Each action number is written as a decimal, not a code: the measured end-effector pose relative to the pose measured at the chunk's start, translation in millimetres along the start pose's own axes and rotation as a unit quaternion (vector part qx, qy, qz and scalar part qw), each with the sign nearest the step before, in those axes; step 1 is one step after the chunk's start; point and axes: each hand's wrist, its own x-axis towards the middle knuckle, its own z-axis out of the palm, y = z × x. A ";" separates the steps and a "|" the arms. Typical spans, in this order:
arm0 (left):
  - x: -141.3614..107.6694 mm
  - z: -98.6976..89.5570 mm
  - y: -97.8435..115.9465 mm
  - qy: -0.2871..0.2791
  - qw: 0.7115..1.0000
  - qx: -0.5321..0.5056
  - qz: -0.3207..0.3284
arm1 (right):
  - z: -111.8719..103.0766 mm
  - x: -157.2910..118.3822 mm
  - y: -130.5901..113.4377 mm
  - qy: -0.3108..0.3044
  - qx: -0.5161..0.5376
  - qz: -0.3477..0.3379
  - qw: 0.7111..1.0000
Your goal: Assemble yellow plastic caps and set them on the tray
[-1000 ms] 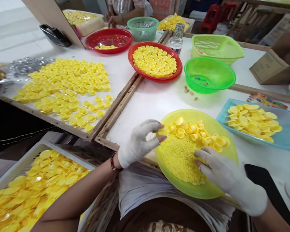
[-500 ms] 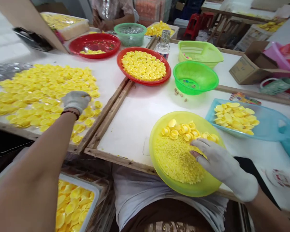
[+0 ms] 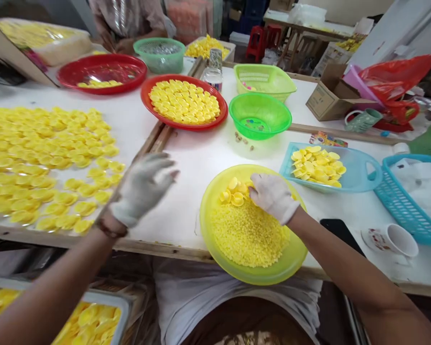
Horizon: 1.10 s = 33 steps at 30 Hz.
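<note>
My left hand (image 3: 141, 189), in a white glove, is open above the white table beside the wooden edge strip, fingers apart and holding nothing. Left of it, many yellow oval plastic pieces (image 3: 50, 153) lie spread out. My right hand (image 3: 275, 197), also gloved, reaches into a translucent yellow bowl (image 3: 209, 230). Its fingers are curled down at the small yellow plastic cups (image 3: 236, 192) along the bowl's far side; what they grip is hidden. Small yellow pellets (image 3: 249, 239) fill the bowl's near part.
A red plate (image 3: 185, 103) of yellow pieces and a green bowl (image 3: 260, 115) stand behind. To the right are a blue tray (image 3: 359, 167) with yellow ovals, a phone (image 3: 341, 235), a mug (image 3: 391, 239) and a blue basket (image 3: 413, 201). Another person sits across the table.
My left hand has moved right, off the spread yellow pieces, and its fingers have opened. My right hand has shifted to the bowl's far side, fingers curling down among the cups. The view has turned right.
</note>
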 end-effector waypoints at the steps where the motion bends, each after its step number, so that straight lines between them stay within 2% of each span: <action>1: -5.6 6.0 14.5 -0.010 1.000 -0.006 0.021 | -1.0 2.9 1.0 0.014 -0.008 0.000 1.000; 2: -10.9 17.4 30.8 -0.030 0.999 -0.015 0.036 | -2.5 4.4 1.8 0.023 -0.023 0.008 0.999; 3: -15.4 32.2 47.3 -0.082 0.994 -0.044 0.062 | -4.3 4.0 2.5 0.030 -0.046 0.023 0.998; 4: -19.1 48.4 62.8 -0.068 0.992 -0.066 0.083 | -6.1 1.7 2.5 0.036 -0.074 0.043 0.996; 6: -24.2 76.5 87.9 -0.093 0.986 -0.090 0.103 | -9.2 -8.2 0.4 0.034 -0.108 0.071 0.991; 8: -28.4 91.6 103.9 -0.116 0.982 -0.100 0.106 | -10.9 -22.0 -4.9 0.018 -0.070 0.062 0.995; 10: -33.7 92.1 111.7 -0.145 0.978 -0.110 0.105 | -10.7 -35.3 -11.3 0.002 0.020 0.034 0.999; 12: -40.3 82.9 113.2 -0.156 0.977 -0.112 0.092 | -8.5 -45.5 -16.2 -0.016 0.090 0.025 0.996; 14: -46.7 70.5 110.6 -0.144 0.981 -0.112 0.068 | -4.4 -52.8 -19.7 -0.049 0.085 0.038 0.994; 17: -53.2 57.8 104.2 -0.123 0.985 -0.119 0.031 | 4.7 -60.5 -26.1 -0.157 0.002 0.061 0.986; 19: -55.7 56.9 100.9 -0.123 0.984 -0.126 0.017 | 11.1 -64.6 -30.6 -0.231 -0.007 0.044 0.972; 21: -57.5 61.1 99.3 -0.122 0.984 -0.130 0.011 | 15.7 -68.2 -31.8 -0.257 0.019 0.007 0.966; 23: -59.2 67.8 99.3 -0.128 0.983 -0.129 0.013 | 16.6 -71.8 -28.1 -0.243 0.055 -0.028 0.968; 25: -60.3 74.3 100.1 -0.140 0.982 -0.121 0.031 | 12.9 -74.9 -21.7 -0.208 0.097 -0.030 0.973; 29: -60.3 82.1 103.6 -0.167 0.978 -0.097 0.078 | -1.4 -75.3 -17.0 -0.082 0.165 -0.011 0.983; 31: -59.9 83.5 105.9 -0.173 0.977 -0.089 0.083 | -6.1 -71.4 -21.0 -0.014 0.187 -0.040 0.981; 33: -60.1 83.8 107.9 -0.179 0.976 -0.091 0.081 | -8.0 -66.5 -25.7 0.018 0.203 -0.080 0.976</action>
